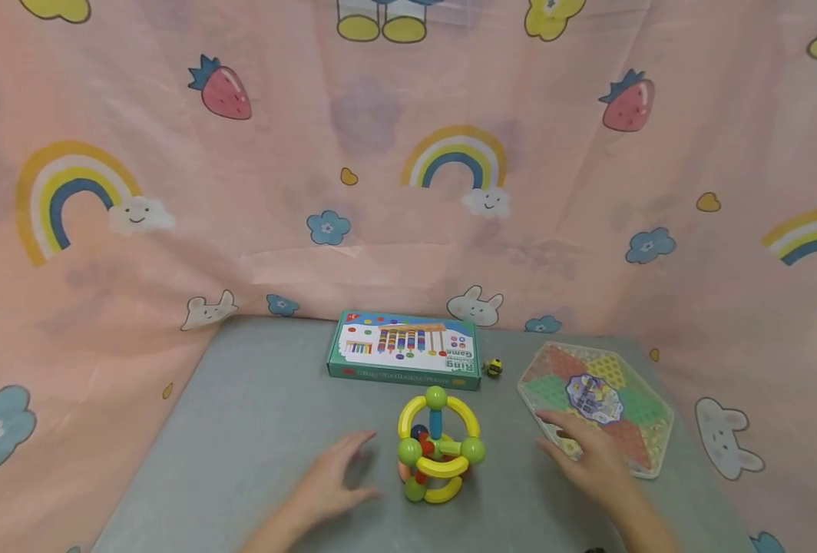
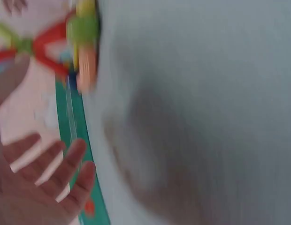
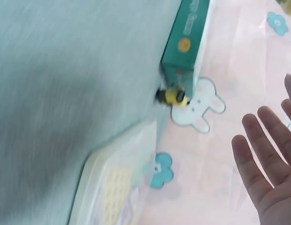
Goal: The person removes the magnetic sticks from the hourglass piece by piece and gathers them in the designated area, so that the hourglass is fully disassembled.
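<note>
A ball-shaped toy (image 1: pixel 443 467) of yellow curved rods, green balls and red and blue pieces stands on the grey table. My left hand (image 1: pixel 332 478) is just left of it, fingers spread, apart from the toy. In the left wrist view the fingers of that hand (image 2: pixel 56 178) are extended and the toy (image 2: pixel 82 30) shows blurred at the top. My right hand (image 1: pixel 588 457) hovers at the near left edge of a hexagonal clear case (image 1: pixel 633 403) of coloured pieces; contact cannot be told. The right wrist view shows this hand (image 3: pixel 272 164) with straight fingers, holding nothing.
At the back of the table (image 1: pixel 243 415) lies a green Ring Challenge Game box (image 1: pixel 405 349). A small yellow and black toy (image 1: pixel 494 368) sits beside its right end. A pink patterned curtain (image 1: pixel 277 153) hangs behind. A dark object (image 1: pixel 595 550) shows at the bottom edge.
</note>
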Motion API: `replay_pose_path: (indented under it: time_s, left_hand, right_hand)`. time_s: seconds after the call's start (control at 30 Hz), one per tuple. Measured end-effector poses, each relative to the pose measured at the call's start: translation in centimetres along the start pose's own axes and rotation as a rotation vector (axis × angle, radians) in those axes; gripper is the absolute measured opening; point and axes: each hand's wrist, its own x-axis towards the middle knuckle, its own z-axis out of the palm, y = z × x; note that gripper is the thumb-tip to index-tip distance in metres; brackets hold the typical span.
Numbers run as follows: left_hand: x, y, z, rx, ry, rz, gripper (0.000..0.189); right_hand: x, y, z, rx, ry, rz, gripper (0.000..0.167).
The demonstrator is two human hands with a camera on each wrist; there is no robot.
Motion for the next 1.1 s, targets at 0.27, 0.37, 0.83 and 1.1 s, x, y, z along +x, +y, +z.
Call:
replay_pose_path:
  time_s: [0.27,0.37,0.83,1.1]
  left_hand:
    - [1.1,2.5,5.2,0.088,0.052,-0.027,0.045]
    - [1.3,2.9,6.3,0.202,0.100,0.020,0.036]
    - [2.8,3.0,7.6,0.033,0.167,0.103,0.028]
    - [3.8,2.4,7.0,0.015,0.080,0.168,0.013]
  right_hand:
    - [1.0,-1.9,2.2,0.066,-0.111,0.224,0.036]
    - [1.1,-2.3,2.9,0.098,-0.155,0.316,0.031]
    - [2.8,-4.9,4.1,0.371,-0.191,0.616,0.034]
    - [3.6,-6.0,4.5,0.520,-0.182,0.658,0.035]
